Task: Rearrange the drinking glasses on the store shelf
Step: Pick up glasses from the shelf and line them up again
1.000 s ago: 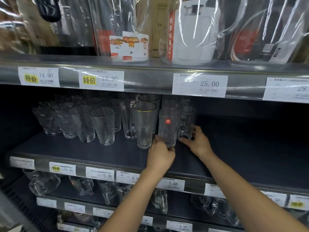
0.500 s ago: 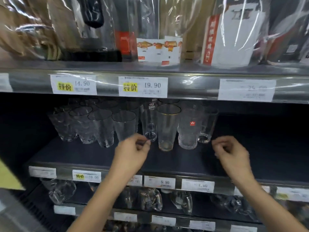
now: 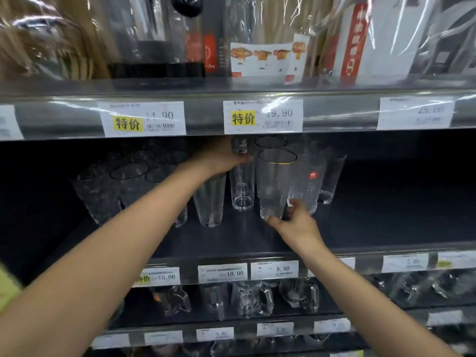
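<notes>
Whereas half a second earlier both hands hung empty before the shelf edge, the left hand [image 3: 223, 158] now reaches high among the drinking glasses [image 3: 134, 186] on the dark middle shelf [image 3: 386, 222], its fingers curled around the top of a tall narrow glass [image 3: 241, 188]. The right hand [image 3: 296, 222] has moved in low, thumb and fingers partly spread at the base of a gold-rimmed glass [image 3: 274, 184]; whether it grips is unclear. Beside that stands a glass with a red sticker [image 3: 309, 186]. Upper price tags [image 3: 262, 116] read 特价 19.90 and 25.00; the lower tags [image 3: 275, 270] read 10.00, 10.00 and 5.50.
</notes>
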Action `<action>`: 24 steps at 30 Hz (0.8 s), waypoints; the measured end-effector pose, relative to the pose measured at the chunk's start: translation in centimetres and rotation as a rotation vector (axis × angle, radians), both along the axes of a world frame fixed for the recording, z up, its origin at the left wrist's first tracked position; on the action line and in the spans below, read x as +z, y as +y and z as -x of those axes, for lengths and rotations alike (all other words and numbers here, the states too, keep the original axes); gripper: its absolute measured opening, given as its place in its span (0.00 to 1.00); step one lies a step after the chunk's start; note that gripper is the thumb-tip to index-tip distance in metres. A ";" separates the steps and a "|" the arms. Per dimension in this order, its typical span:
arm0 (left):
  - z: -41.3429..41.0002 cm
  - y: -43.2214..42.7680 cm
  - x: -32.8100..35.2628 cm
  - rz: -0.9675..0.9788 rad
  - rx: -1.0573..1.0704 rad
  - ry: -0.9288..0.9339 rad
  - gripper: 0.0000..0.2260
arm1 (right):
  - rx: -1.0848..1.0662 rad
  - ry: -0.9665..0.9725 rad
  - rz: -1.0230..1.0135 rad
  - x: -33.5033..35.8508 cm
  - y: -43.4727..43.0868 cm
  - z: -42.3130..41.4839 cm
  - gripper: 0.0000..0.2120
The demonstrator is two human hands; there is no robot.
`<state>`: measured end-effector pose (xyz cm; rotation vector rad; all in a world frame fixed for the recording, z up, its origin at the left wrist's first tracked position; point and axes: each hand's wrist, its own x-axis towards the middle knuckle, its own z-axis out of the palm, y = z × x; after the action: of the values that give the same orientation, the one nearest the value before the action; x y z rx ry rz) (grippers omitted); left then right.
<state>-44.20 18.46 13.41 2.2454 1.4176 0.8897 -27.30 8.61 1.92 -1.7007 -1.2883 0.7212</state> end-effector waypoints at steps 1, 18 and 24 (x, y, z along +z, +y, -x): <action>-0.1 0.5 -0.2 -0.012 -0.007 -0.007 0.30 | -0.011 0.015 -0.002 -0.2 0.5 0.2 0.26; 1.2 2.5 0.7 0.156 -0.074 0.166 0.26 | -0.073 0.003 -0.026 -1.3 3.0 0.6 0.30; 1.7 3.3 0.3 0.175 -0.100 0.134 0.28 | -0.060 0.018 -0.039 -1.4 3.1 0.5 0.32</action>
<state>-45.95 21.76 13.72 2.2556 1.3679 0.5699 -27.80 11.74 0.51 -1.6906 -1.2260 0.6712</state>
